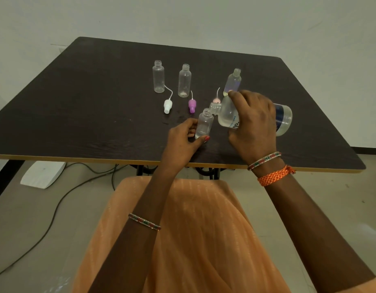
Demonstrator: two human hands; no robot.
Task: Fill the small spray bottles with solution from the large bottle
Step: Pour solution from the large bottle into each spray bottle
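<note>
My right hand [253, 123] grips the large clear bottle [227, 115], tipped on its side with its open neck over the mouth of a small clear bottle [204, 123]. My left hand [183, 138] holds that small bottle upright on the dark table [98, 102], thumb and fingers round its base. Farther back stand three more uncapped small bottles: the left small bottle [158, 77], the middle small bottle [184, 81], and the right small bottle [232, 82], which holds liquid.
Spray caps with thin tubes lie between the bottles: a white cap [167, 105], a purple cap [191, 105] and a pink cap [216, 100], partly hidden. Small wet spots mark the table near the caps. Cables and a white object [43, 174] lie on the floor.
</note>
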